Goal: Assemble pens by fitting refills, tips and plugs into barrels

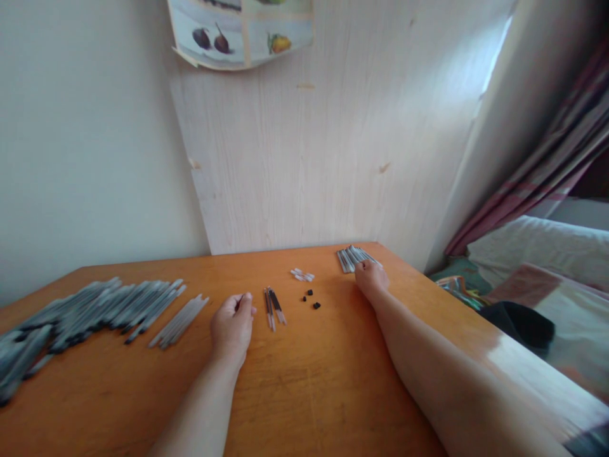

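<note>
My left hand [232, 327] is closed just above the table, thumb against the curled fingers. A tiny dark bit shows at its fingertips, too small to name. Right of it lie several thin pen refills [275, 308] with dark upper parts and pale lower ends. My right hand [372, 277] reaches far out, its fingers closed at the near side of a row of grey pen barrels [352, 257]; what they hold is hidden. Between the hands are small clear and white pieces [302, 275] and a few small black plugs [316, 306].
A large heap of grey pens with black ends [118, 311] covers the table's left side. Beside it lies a row of clear tubes [179, 322]. The orange wooden table [304, 393] meets a pale board [304, 165] at the back. A bed [566, 285] stands to the right.
</note>
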The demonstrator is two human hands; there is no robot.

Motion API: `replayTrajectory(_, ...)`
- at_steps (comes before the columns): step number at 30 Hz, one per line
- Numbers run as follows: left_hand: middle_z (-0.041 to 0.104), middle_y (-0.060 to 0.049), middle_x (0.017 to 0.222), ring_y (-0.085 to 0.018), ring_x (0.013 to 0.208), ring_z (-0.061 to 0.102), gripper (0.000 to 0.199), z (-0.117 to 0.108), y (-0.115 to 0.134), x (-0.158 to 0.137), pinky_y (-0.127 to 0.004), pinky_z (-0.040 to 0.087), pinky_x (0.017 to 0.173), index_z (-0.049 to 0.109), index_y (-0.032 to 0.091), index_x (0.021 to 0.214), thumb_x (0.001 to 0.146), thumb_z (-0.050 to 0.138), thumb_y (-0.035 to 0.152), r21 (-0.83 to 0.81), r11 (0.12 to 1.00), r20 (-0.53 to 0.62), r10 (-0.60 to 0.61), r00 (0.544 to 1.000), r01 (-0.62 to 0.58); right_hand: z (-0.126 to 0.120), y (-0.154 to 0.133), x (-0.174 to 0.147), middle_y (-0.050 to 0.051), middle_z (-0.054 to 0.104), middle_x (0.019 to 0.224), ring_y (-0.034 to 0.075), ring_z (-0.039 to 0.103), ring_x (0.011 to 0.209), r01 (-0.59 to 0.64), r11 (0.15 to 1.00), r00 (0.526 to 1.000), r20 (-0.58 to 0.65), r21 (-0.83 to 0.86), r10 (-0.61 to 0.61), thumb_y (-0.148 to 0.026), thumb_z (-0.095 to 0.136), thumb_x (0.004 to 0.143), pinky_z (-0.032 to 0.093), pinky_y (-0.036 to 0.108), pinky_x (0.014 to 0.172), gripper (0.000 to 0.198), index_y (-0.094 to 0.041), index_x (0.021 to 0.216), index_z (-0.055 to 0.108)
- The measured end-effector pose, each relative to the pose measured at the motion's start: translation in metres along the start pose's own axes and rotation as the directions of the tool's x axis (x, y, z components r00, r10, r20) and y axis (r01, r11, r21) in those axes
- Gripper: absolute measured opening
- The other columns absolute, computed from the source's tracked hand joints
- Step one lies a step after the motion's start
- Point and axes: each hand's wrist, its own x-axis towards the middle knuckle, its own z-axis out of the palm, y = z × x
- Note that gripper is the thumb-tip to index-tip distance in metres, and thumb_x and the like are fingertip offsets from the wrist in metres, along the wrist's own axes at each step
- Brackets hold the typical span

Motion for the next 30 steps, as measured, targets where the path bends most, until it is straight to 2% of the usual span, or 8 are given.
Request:
replayTrajectory(5,0.064,-0.004,0.061,-0.016,0.054,0.055,0.039,0.0004,0.0026,-0.0013,-0.026,0.041,0.053,0.063,0.017,0.078,0.076,0.055,0.055,-0.025,1.0,-0.005,-0.015,1.0,0.015,-0.0017,0.006,0.0021,0.013,0.069,0.104,0.026,0.064,0.099,0.016,0.999,1.0,0.016,0.047,-0.017,-0.039,0.031,0.091,0.049,0.034,0.08,0.046,-0.019,0.096,0.072)
replayTrajectory(14,0.063,-0.003,0.06,-0.015,0.053,0.054,0.038,0.0011,0.0026,-0.0022,-0.026,0.04,0.052,0.062,0.017,0.078,0.076,0.056,0.055,-0.063,0.998,-0.002,-0.019,1.0,0.019,0.0027,0.0071,0.0055,0.013,0.069,0.105,0.025,0.064,0.099,0.026,0.999,0.993,0.114,0.04,-0.03,-0.04,0.034,0.09,0.048,0.033,0.081,0.045,-0.02,0.094,0.073)
replayTrajectory(30,0.064,-0.004,0.062,-0.016,0.054,0.055,0.039,0.001,0.0034,-0.0021,-0.026,0.042,0.054,0.063,0.017,0.079,0.075,0.055,0.055,-0.034,0.999,-0.007,-0.029,1.0,0.029,0.0063,0.0085,0.0096,0.013,0.07,0.102,0.027,0.065,0.097,0.043,0.999,0.993,0.113,0.031,-0.047,-0.044,0.034,0.09,0.049,0.035,0.077,0.045,-0.022,0.091,0.074)
